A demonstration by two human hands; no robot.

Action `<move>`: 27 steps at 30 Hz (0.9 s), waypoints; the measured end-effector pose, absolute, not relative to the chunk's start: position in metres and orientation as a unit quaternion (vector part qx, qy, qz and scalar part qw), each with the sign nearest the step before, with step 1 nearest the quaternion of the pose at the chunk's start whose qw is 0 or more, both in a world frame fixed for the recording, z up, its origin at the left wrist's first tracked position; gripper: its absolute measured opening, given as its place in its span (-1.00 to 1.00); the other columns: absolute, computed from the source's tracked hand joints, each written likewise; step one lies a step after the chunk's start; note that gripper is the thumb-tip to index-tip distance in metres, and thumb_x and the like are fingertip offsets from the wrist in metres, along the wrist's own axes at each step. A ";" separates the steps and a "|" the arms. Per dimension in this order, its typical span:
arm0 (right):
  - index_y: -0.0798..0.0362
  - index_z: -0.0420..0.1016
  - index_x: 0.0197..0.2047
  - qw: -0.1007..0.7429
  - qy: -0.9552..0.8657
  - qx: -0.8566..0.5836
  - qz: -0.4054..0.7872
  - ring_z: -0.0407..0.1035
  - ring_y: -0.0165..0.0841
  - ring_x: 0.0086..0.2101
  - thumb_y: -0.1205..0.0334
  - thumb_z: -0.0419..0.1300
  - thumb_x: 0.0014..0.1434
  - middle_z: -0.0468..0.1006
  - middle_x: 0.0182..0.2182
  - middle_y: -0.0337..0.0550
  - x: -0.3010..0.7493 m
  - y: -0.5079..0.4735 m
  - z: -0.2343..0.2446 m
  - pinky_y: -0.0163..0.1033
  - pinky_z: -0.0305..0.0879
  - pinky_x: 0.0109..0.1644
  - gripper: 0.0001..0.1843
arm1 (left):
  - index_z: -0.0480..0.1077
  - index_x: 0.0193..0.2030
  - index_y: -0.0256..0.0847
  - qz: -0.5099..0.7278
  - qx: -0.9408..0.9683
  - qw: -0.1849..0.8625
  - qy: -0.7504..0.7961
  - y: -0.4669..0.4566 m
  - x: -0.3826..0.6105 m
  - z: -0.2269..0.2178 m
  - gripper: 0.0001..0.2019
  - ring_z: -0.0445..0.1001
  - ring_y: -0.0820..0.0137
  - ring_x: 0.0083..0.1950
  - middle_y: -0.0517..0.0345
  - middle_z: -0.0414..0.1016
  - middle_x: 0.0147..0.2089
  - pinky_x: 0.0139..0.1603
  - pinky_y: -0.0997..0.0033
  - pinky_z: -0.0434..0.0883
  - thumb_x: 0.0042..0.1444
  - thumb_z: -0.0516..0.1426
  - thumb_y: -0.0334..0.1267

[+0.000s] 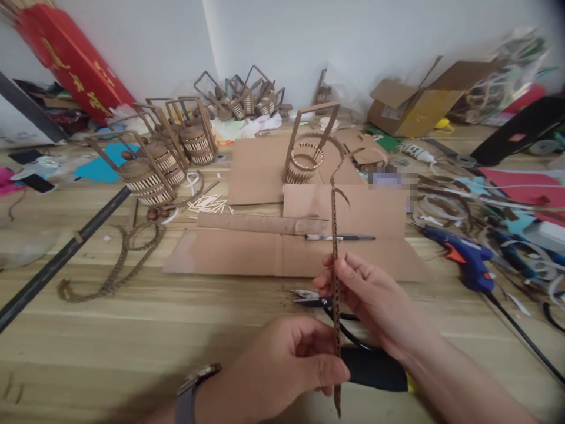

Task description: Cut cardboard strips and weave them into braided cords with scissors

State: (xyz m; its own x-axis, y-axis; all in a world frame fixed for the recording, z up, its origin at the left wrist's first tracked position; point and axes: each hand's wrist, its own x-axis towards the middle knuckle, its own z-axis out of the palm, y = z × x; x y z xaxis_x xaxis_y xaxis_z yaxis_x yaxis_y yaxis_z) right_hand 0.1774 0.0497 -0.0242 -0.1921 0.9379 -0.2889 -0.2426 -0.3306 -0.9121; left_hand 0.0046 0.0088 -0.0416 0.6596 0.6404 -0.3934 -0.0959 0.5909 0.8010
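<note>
A thin corrugated cardboard strip (334,224) stands edge-on before me, its fluted edge showing and its far end curling over. My left hand (304,359), with a watch on the wrist, pinches it near the lower end. Higher up, my right hand (353,280) grips the same strip between thumb and fingers. Black-handled scissors (318,300) lie under the strip, partly hidden by my hands. Below my right hand is a black object (375,370) with a yellow end, also partly covered. Behind the strip, a pen (362,238) rests on flat cardboard (233,253).
A small slatted basket (304,162) with a tall handle stands on cardboard. Several similar baskets (145,179) are at left, near small sticks (207,204) and a coiled cardboard strip (119,277). A blue glue gun (468,259) with its cord lies right; an open box (415,103) stands behind.
</note>
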 end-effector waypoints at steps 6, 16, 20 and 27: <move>0.00 0.51 0.01 0.414 -0.494 -0.526 0.554 0.56 -0.32 -0.29 -0.31 0.26 0.11 0.69 -0.27 -0.10 0.176 0.045 -0.030 -0.22 0.46 -0.20 -0.39 | 0.48 -0.25 -0.32 0.267 0.354 0.812 0.380 0.024 -0.002 -0.027 -0.56 0.40 0.53 -0.46 0.18 0.53 -0.42 -0.36 0.51 0.32 -0.09 0.41 0.01; -0.03 0.52 -0.30 0.368 -0.812 -0.384 0.242 0.48 -0.48 -0.47 0.36 0.21 0.19 0.56 -0.47 -0.29 0.170 0.020 -0.021 -0.42 0.39 -0.41 -0.90 | 0.48 -0.25 -0.32 0.409 0.313 0.753 0.410 0.045 -0.017 -0.022 -0.53 0.43 0.56 -0.50 0.22 0.55 -0.43 -0.41 0.54 0.35 -0.17 0.47 -0.03; -0.02 0.50 -0.26 0.357 -0.827 -0.385 0.201 0.48 -0.48 -0.45 0.37 0.17 0.25 0.54 -0.45 -0.27 0.168 0.019 -0.027 -0.42 0.40 -0.40 -0.88 | 0.48 -0.24 -0.33 0.409 0.309 0.751 0.416 0.045 -0.016 -0.026 -0.51 0.44 0.56 -0.51 0.23 0.54 -0.43 -0.42 0.54 0.36 -0.18 0.47 -0.02; -0.03 0.51 -0.28 0.363 -0.822 -0.393 0.194 0.46 -0.53 -0.47 0.39 0.14 0.25 0.54 -0.47 -0.30 0.167 0.023 -0.025 -0.48 0.38 -0.39 -0.84 | 0.45 -0.24 -0.31 0.411 0.314 0.748 0.416 0.044 -0.015 -0.030 -0.51 0.45 0.56 -0.50 0.23 0.53 -0.43 -0.42 0.55 0.37 -0.15 0.45 0.01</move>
State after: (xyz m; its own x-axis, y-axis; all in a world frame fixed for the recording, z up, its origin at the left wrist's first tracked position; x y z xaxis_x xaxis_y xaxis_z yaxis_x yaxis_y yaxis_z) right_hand 0.1666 0.0232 -0.0252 -0.4276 0.7873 0.4443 0.5057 0.6157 -0.6043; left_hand -0.0145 0.0441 -0.0302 0.3160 0.8762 -0.3639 -0.3537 0.4647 0.8118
